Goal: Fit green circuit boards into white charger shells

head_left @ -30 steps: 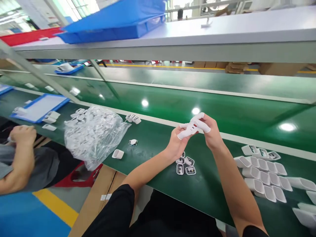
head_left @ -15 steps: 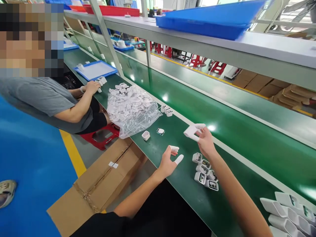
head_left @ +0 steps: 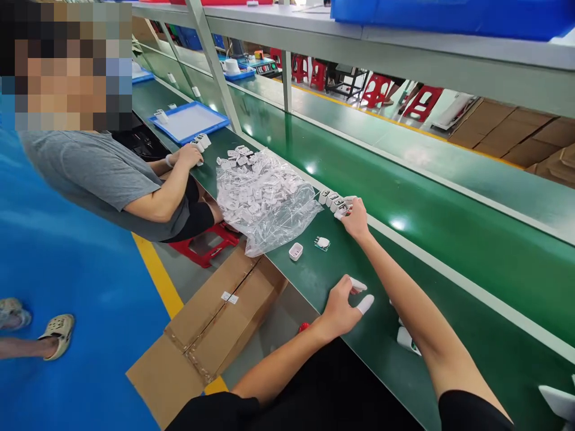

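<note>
My right hand (head_left: 356, 219), with white finger cots, pinches a white plastic housing (head_left: 341, 211) at the near end of a short row of similar housings (head_left: 327, 198) by the bench's white strip. My left hand (head_left: 340, 306), also in finger cots, is held over the front edge of the green bench, thumb and fingers apart with nothing between them. In front of it lie a small circuit board (head_left: 322, 243) with a white part on top and a hollow white housing (head_left: 295, 251). My right forearm partly hides other white housings (head_left: 406, 340).
A clear plastic bag (head_left: 265, 194) heaped with white parts lies left of the row. A co-worker (head_left: 121, 179) sits beyond it, hands on housings near a blue-rimmed tray (head_left: 193, 121). Cardboard boxes (head_left: 224, 323) stand below the bench edge. A shelf (head_left: 381, 45) runs overhead.
My right hand has carried the white housing away to the left, to the end of the row by the bag. My left hand stays open. The view has shifted.
</note>
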The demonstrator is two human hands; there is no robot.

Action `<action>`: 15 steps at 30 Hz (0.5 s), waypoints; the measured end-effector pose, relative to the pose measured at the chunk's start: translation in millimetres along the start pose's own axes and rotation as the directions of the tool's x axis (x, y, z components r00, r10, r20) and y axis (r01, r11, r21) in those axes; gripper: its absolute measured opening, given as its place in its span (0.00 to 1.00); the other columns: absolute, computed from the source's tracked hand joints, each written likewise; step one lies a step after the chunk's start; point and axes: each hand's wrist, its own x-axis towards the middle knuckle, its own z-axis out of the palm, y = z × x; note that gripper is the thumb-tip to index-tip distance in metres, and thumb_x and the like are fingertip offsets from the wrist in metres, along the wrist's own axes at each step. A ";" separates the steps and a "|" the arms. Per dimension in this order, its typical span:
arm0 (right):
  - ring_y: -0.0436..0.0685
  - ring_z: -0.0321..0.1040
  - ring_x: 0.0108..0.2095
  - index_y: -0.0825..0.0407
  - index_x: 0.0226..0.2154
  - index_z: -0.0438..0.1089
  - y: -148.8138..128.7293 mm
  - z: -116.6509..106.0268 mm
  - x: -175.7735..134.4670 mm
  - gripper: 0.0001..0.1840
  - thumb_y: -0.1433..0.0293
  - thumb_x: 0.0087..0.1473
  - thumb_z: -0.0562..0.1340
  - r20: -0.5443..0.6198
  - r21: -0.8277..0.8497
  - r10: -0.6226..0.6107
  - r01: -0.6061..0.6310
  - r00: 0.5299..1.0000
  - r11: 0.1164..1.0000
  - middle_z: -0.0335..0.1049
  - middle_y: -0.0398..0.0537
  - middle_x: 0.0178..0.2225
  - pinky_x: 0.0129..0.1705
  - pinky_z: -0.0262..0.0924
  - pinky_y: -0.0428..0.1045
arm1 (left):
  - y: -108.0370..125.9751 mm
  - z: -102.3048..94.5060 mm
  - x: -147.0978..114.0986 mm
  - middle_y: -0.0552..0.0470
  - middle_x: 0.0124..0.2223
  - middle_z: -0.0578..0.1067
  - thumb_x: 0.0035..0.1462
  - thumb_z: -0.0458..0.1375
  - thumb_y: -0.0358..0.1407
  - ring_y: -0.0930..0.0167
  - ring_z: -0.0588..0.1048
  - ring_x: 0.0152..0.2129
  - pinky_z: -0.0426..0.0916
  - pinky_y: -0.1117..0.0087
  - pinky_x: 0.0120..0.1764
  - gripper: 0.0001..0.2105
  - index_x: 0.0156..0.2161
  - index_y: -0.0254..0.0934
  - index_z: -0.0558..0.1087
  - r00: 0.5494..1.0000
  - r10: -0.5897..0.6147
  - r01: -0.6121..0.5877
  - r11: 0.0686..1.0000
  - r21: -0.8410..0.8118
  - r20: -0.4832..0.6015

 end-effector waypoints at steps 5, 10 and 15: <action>0.70 0.75 0.54 0.51 0.59 0.70 -8.3 -16.0 1.4 0.40 0.55 0.48 0.78 0.016 -0.080 -0.006 0.007 1.000 0.997 0.69 0.61 0.62 0.58 0.75 0.66 | -4.7 0.9 2.0 0.48 0.44 0.81 0.65 0.70 0.40 0.65 0.80 0.41 0.77 0.60 0.49 0.08 0.45 0.39 0.80 1.000 0.006 -0.006 1.000 -0.012 -0.009; 0.69 0.79 0.51 0.47 0.58 0.73 9.5 -123.0 -53.6 0.27 0.51 0.64 0.69 0.223 -0.453 -0.007 0.110 0.975 0.885 0.77 0.58 0.59 0.51 0.73 0.60 | -6.9 -0.7 0.9 0.50 0.41 0.81 0.67 0.68 0.39 0.67 0.81 0.39 0.77 0.62 0.48 0.06 0.45 0.40 0.81 0.998 0.057 -0.059 0.998 0.038 0.037; 0.68 0.80 0.44 0.47 0.55 0.77 22.6 -221.9 -187.2 0.24 0.54 0.61 0.71 0.187 -0.756 0.358 -0.099 0.915 0.647 0.82 0.56 0.52 0.40 0.66 0.56 | -7.8 -1.5 -3.6 0.50 0.41 0.81 0.71 0.66 0.39 0.65 0.81 0.40 0.76 0.61 0.50 0.05 0.48 0.41 0.80 0.985 0.119 -0.134 0.984 0.121 0.124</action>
